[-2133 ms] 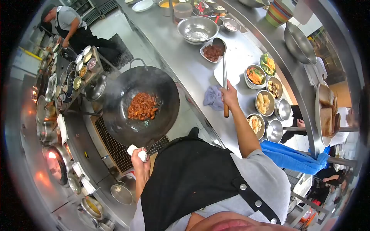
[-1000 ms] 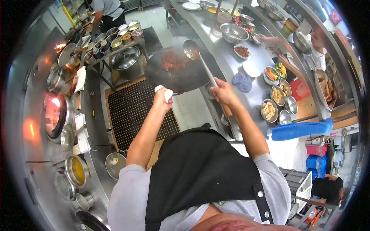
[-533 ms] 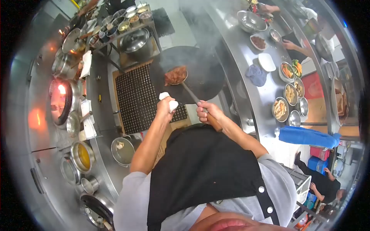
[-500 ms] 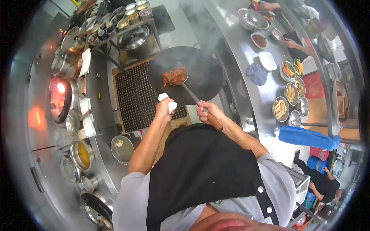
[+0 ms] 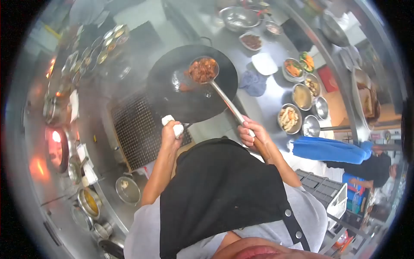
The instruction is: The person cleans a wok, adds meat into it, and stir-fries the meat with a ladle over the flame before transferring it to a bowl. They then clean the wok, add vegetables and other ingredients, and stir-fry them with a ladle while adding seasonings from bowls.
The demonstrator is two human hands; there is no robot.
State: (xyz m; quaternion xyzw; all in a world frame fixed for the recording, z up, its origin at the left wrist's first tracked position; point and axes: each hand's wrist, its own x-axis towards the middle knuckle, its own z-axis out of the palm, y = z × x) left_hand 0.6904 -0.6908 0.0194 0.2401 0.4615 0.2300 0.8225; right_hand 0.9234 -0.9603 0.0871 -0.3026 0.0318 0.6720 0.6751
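My left hand (image 5: 170, 134) is closed around a folded white cloth (image 5: 173, 125) at the near handle of a large dark wok (image 5: 172, 103). The wok is held up, its far side over the edge of the steel counter. In my right hand (image 5: 253, 133) is a long-handled ladle (image 5: 228, 102) with a wooden grip. The ladle's bowl, heaped with reddish-brown cooked food (image 5: 203, 70), is over the wok's far right part. Some reddish sauce and a few bits lie on the wok's inner surface.
On the right-hand counter are a white plate (image 5: 264, 64), a crumpled blue-grey cloth (image 5: 253, 83), a dish of dark meat (image 5: 251, 41) and bowls of ingredients (image 5: 289, 118). A blue towel (image 5: 330, 149) hangs nearby. A lit burner (image 5: 56, 146) glows at left. Another person (image 5: 368, 170) is at right.
My body and the wok have turned toward the right-hand counter. The wok and loaded ladle are closer to the white plate. Steam now hazes the left side.
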